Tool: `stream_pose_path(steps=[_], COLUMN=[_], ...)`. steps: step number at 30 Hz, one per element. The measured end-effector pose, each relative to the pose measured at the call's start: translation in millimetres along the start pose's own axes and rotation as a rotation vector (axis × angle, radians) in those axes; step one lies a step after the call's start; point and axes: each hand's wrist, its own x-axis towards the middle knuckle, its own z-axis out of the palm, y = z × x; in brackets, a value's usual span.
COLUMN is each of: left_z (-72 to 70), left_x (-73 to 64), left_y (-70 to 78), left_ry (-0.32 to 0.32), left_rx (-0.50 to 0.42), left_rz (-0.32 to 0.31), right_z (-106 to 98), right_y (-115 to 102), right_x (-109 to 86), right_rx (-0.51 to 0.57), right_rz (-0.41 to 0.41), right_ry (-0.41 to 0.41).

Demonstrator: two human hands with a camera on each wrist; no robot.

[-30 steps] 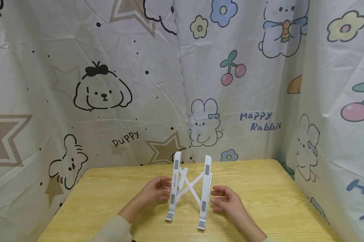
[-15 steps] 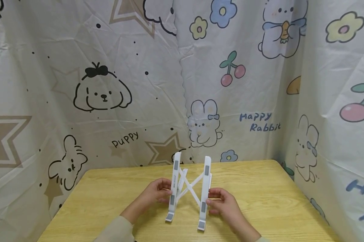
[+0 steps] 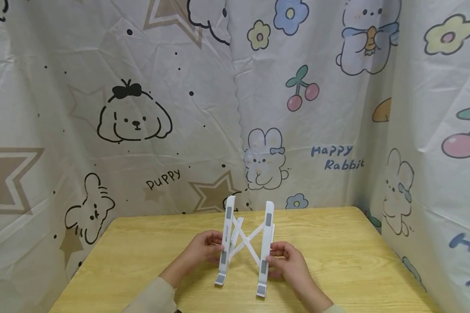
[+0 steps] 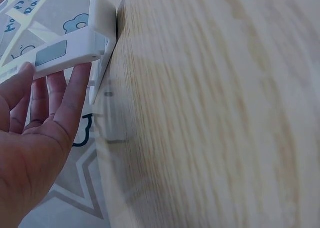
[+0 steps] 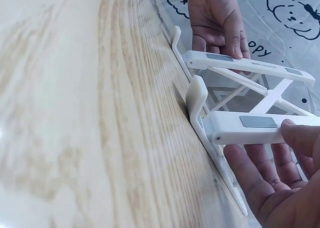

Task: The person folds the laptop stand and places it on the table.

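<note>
A white folding laptop stand (image 3: 265, 243) stands opened out on the table, its two long arms sloping up and away and joined by an X of thin struts. Grey pads (image 4: 51, 53) lie along the arms, and lips turn up at the near ends. My left hand (image 3: 203, 247) grips the left arm, thumb on the top face and fingers underneath. On the right arm, my right hand (image 3: 291, 262) holds in the same way, as the right wrist view shows with the thumb (image 5: 298, 134) on top. The left hand's fingertips are partly hidden behind the arm.
The stand is on a yellow wood-grain table (image 3: 336, 243). Printed curtains (image 3: 203, 117) with cartoon animals, stars and flowers hang close behind the table and along both its sides.
Both hands have come inward to the stand. The right hand was apart from its arm and now holds it; the left thumb has closed in. The stand stays in place.
</note>
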Motion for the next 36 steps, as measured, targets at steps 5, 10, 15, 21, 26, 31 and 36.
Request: stream_pose_path(steps=[5,10,15,21,26,31,36], left_z=[1.5,0.8,2.4,7.6,14.1,19.5,23.7], left_x=[0.0,-3.1,-6.8,-12.3,-16.3,-20.0,-23.8], left_y=[2.1,4.6,5.7,4.1,1.8,1.0,2.1], left_ry=[0.010,0.009,0.019,0.041,0.041,0.035,0.057], left_rx=[0.023,0.028,0.028,-0.005,-0.032,-0.084,-0.094], left_rz=[-0.003,-0.016,-0.018,0.005,0.008,-0.019,-0.036], right_z=[0.9,0.9,-1.4,-6.3,-14.5,-23.9,-31.7], right_y=[-2.1,-2.0,-2.5,-5.2,-8.6,-13.0,-13.5], right_x=[0.0,1.6,6.1,11.4,15.6,19.7,23.9], right_rx=[0.011,-0.002,-0.042,-0.079,-0.101,-0.117,-0.103], right_rz=[0.018,0.017,0.004,0.003,-0.001,0.002,0.016], right_ry=[0.008,-0.005,-0.022,-0.048,-0.090,-0.155,-0.203])
